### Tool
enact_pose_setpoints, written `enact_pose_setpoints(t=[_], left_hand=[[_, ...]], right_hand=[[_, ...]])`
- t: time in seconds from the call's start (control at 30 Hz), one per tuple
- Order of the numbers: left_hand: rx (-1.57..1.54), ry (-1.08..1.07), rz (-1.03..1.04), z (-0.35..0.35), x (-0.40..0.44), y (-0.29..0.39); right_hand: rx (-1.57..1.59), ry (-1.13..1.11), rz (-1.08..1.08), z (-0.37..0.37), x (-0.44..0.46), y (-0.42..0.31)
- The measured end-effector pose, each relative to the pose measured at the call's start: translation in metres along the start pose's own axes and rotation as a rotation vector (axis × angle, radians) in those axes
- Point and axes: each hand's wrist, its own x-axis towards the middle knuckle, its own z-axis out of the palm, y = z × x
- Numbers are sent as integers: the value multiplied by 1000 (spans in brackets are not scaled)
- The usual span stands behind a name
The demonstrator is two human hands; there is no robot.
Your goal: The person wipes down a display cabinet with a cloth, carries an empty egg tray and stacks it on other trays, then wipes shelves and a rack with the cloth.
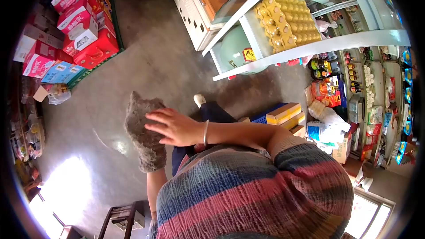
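Note:
A grey, fuzzy piece of cloth [141,128], mitt-like in shape, covers my left hand from the fingertips to the wrist. Only the bare forearm comes out below it, so the fingers of that hand are hidden. My right hand [175,127], with a light bangle [206,132] at the wrist, reaches across my body. Its fingers are spread and lie over the right side of the grey cloth. Whether they press on it or hover just above, I cannot tell.
Red and pink cartons [77,22] are stacked at the upper left. A glass-and-white-frame counter [283,53] holds yellow egg trays [287,20]. Yellow-brown boxes [284,114] sit by my right side. Stocked shelves [376,97] line the right. A dark-framed stool [128,219] stands at the lower left.

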Motion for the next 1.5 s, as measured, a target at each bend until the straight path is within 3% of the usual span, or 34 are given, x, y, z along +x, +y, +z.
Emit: enact_pose_setpoints(t=[0.13, 0.23, 0.33, 0.4, 0.43, 0.47, 0.57, 0.6, 0.67, 0.87, 0.97, 1.07, 1.1, 1.23, 1.4, 1.5], left_hand=[[-74, -228, -116, 14, -10, -22], [223, -245, -117, 34, -8, -33], [-81, -364, -82, 57, 12, -72], [-194, -199, -148, 89, 11, -86], [-207, 8, -226, 117, 7, -79], [-189, -190, -148, 101, 13, -92], [189, -215, -99, 123, 13, -89], [486, -271, 48, 133, 13, -85], [741, -334, 103, 176, 17, -64], [1119, -343, 250, 197, 47, -84], [1294, -393, 374, 210, 67, -92], [1572, -483, 508, 222, 85, -94], [1689, -524, 563, 228, 92, -96], [2317, -737, 573, 247, 122, -119], [2565, -1131, 262, 252, 138, -152], [2711, -1313, 469, 251, 145, -165]], right_hand=[[-1, -14, 179, 0, -34, 15], [-26, 29, 208, -8, -45, 20], [-54, 20, 252, -11, -50, 35], [-114, -37, 291, -10, -57, 57], [-124, -50, 303, -15, -61, 65], [-92, -22, 300, -20, -65, 75], [69, 85, 353, -38, -81, 100], [132, 127, 379, -44, -86, 107], [207, 191, 490, -50, -104, 122], [251, 266, 577, -65, -128, 147], [348, 334, 714, -47, -155, 168], [499, 541, 1007, -43, -183, 184], [517, 603, 1123, -39, -200, 190], [693, 1109, 1172, -43, -249, 199], [562, 1366, 1150, -67, -268, 194], [446, 1458, 1101, -85, -263, 194]])
